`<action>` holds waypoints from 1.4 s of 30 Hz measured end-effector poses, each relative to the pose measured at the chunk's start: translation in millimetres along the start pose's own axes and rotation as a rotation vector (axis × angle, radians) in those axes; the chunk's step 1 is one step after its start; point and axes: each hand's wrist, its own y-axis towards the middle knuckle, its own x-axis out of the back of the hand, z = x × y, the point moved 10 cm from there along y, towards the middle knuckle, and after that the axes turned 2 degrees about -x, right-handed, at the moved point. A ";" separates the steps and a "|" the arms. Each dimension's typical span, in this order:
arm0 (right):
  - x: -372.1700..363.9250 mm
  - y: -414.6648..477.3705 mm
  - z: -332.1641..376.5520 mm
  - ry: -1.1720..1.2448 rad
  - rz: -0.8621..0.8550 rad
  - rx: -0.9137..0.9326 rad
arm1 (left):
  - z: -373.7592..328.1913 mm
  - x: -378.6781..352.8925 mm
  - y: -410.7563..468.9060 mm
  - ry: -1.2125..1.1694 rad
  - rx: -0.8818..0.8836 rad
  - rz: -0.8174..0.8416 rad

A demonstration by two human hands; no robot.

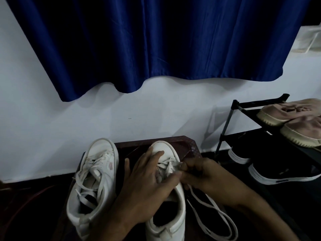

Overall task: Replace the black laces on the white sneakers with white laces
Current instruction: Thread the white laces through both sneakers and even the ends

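Two white sneakers stand side by side on a dark brown stool [186, 145]. The left sneaker [93, 180] is laced with a loose white lace. My left hand [147, 185] lies over the right sneaker [166, 221], fingers spread across its toe and eyelets. My right hand [199, 174] pinches a white lace [213, 213] at the sneaker's upper right eyelets. The lace's free length trails in loops beside the shoe to the lower right. No black lace shows.
A black shoe rack [243, 105] stands at the right with beige shoes [291, 112] on top and black sneakers [278, 173] with white soles below. A blue curtain [156, 40] hangs on the white wall behind. Dark floor surrounds the stool.
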 end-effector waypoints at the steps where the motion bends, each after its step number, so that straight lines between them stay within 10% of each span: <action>1: -3.3 -7.3 -4.7 0.018 0.123 -0.050 | 0.5 -0.1 0.1 -0.005 0.001 0.002; 4: -2.5 -29.0 -15.6 0.009 0.354 -0.171 | 1.0 1.0 0.7 -0.010 -0.002 -0.012; 10: -2.9 6.4 -2.9 -0.006 -0.027 -0.014 | 3.8 0.9 2.0 -0.100 0.002 -0.044; 17: -1.0 -22.4 -19.2 0.066 0.230 -0.172 | 3.7 3.7 0.4 -0.185 0.020 -0.048; 24: -8.7 -0.1 -11.5 0.097 -0.053 -0.055 | 10.8 -1.9 2.4 -0.337 -0.024 -0.109; 30: -10.1 -32.0 -16.3 -0.045 0.411 -0.135 | 8.0 3.1 1.8 -0.297 -0.038 -0.142; 37: -0.6 9.2 -4.9 -0.031 -0.105 0.027 | 11.7 2.3 2.6 -0.347 -0.049 -0.166; 42: -6.5 -29.9 -20.3 -0.084 0.431 -0.164 | 7.7 4.9 1.0 -0.322 -0.047 -0.163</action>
